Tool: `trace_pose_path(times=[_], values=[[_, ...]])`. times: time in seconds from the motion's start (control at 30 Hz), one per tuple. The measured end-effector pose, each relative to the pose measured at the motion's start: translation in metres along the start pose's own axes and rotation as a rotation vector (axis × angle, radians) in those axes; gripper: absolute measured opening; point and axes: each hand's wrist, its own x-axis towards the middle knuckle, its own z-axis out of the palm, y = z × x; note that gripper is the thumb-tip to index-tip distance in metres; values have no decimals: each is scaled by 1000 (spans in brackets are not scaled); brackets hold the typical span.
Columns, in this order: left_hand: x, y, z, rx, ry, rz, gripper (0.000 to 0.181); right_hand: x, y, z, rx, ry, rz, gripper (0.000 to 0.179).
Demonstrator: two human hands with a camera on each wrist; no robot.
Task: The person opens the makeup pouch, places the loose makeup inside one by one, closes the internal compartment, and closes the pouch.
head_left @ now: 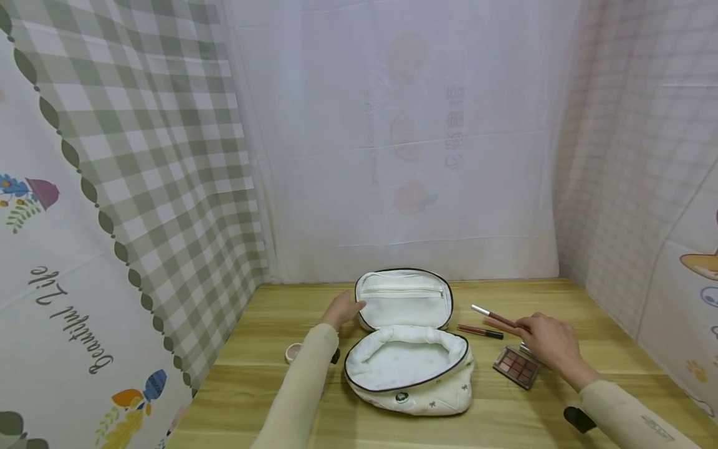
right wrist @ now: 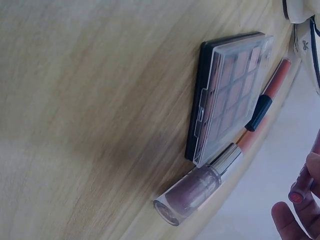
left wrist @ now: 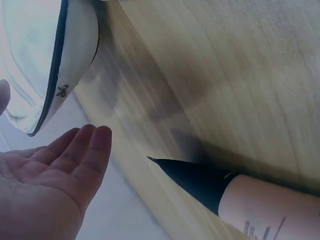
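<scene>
A cream cosmetic bag (head_left: 415,399) with dark piping stands with its lid (head_left: 404,308) raised. My left hand (head_left: 340,310) is at the lid's left edge; in the left wrist view, its fingers (left wrist: 85,155) are extended and hold nothing. My right hand (head_left: 550,340) pinches a slim reddish-brown makeup tube (head_left: 496,317) with a silver end, lifted above the table at the right. Below that hand lie a clear-lidded eyeshadow palette (right wrist: 232,95) and a small mauve bottle (right wrist: 192,195) with a silver cap.
A red lip gloss tube (head_left: 471,329) with a black cap lies right of the bag, near an orange-pink stick (head_left: 499,325). A round compact (head_left: 292,353) sits left of the bag. In the left wrist view lies a beige cylinder (left wrist: 275,205) with a pointed black tip.
</scene>
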Motion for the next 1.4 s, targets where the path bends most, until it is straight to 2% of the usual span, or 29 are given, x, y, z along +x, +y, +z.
trace_pose_path(times=[0.23, 0.37, 0.5, 0.67, 0.9, 1.07, 1.27, 1.4], values=[[8, -10, 10, -221, -49, -79, 76, 0, -6, 0, 7, 9, -15, 12], [12, -13, 13, -295, -58, -78, 78, -1, -10, -1, 8, 14, -25, 11], [13, -13, 13, -317, -54, -65, 76, -3, -14, -2, 19, 20, -40, 10], [10, -9, 11, -287, -34, -24, 72, -5, -16, -3, 20, 22, -46, 10], [16, -7, 8, -306, -33, 54, 51, -4, -18, -2, 11, 46, -68, 11], [16, -3, 5, -302, 3, 82, 62, -6, -24, -2, 24, 68, -84, 12], [17, 4, 0, -360, -10, 102, 83, -7, -32, -3, 38, 87, -112, 13], [19, 9, -6, -409, -14, 126, 64, -7, -37, -2, 38, 99, -126, 12]])
